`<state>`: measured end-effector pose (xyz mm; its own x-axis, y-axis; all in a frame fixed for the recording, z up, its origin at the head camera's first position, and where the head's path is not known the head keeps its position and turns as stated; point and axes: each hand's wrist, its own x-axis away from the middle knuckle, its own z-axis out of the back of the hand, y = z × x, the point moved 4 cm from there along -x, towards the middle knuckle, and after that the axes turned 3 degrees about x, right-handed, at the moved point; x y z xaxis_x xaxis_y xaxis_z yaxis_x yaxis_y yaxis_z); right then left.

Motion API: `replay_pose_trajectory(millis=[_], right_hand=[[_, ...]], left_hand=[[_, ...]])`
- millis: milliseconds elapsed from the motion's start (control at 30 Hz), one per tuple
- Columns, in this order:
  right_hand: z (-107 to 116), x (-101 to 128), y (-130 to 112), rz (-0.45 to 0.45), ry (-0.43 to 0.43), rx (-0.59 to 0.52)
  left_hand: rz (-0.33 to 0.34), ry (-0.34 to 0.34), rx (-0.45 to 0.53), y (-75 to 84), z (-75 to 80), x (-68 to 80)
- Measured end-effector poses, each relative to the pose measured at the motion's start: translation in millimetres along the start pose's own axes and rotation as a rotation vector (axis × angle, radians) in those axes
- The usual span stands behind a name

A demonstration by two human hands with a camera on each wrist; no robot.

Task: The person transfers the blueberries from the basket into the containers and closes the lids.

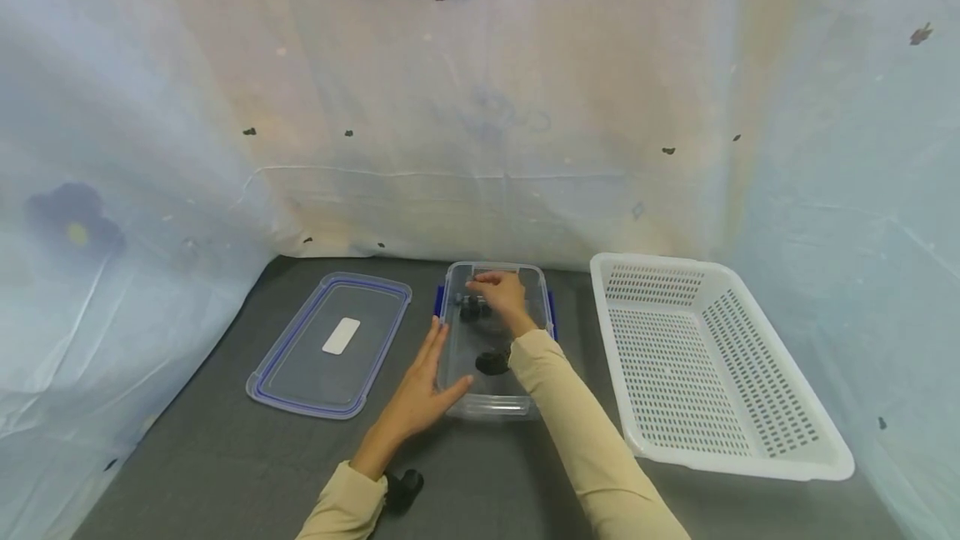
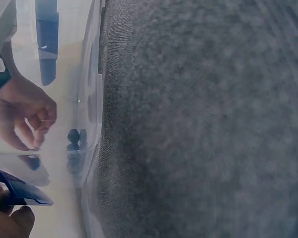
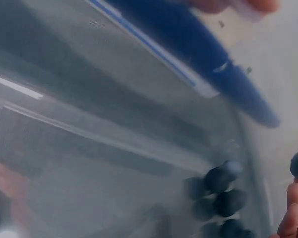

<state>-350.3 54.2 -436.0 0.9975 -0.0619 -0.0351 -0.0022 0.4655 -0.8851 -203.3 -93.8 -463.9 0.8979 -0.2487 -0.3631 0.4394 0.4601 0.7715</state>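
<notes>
A clear plastic box [image 1: 495, 405] with blue side clips stands lidless on the dark grey cloth. Several dark round blueberries [image 1: 471, 308] lie at its far left part, seen closer as a cluster of blueberries [image 3: 228, 202] in the right wrist view. Over the box, my right hand [image 1: 506, 297] pinches one dark blueberry [image 3: 297, 166] between thumb and fingers. My left hand [image 1: 420, 390] lies along the box's left side, fingers straight and thumb spread toward the near edge. In the left wrist view its fingertips touch a blue clip [image 2: 27, 193].
To the left lies a clear lid [image 1: 300, 377] with a blue seal and a white label. A white perforated basket [image 1: 611, 340] stands at the right. Patterned sheeting [image 1: 480, 107] hangs behind and along both sides. A small black device [image 1: 402, 490] sits at my left wrist.
</notes>
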Motion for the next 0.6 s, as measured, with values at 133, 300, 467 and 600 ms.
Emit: replay_pose_trajectory(millis=[133, 300, 467, 600], right_hand=[[-10.6, -1.4, 8.0, 0.006, -0.016, 0.055], [-17.0, -2.4, 13.9, 0.017, -0.019, 0.103], [-21.3, -3.5, 18.1, 0.011, -0.037, 0.160], [-23.4, -5.2, 21.9, -0.010, -0.049, 0.159]], left_hand=[[0.026, -0.015, -0.001, 1.3, -0.8, 1.3], [0.079, -0.029, 0.005, 2.7, -2.5, 1.8], [0.087, -0.016, 0.016, 2.2, -3.9, 1.3], [0.076, -0.020, 0.016, 0.3, -5.3, 0.7]])
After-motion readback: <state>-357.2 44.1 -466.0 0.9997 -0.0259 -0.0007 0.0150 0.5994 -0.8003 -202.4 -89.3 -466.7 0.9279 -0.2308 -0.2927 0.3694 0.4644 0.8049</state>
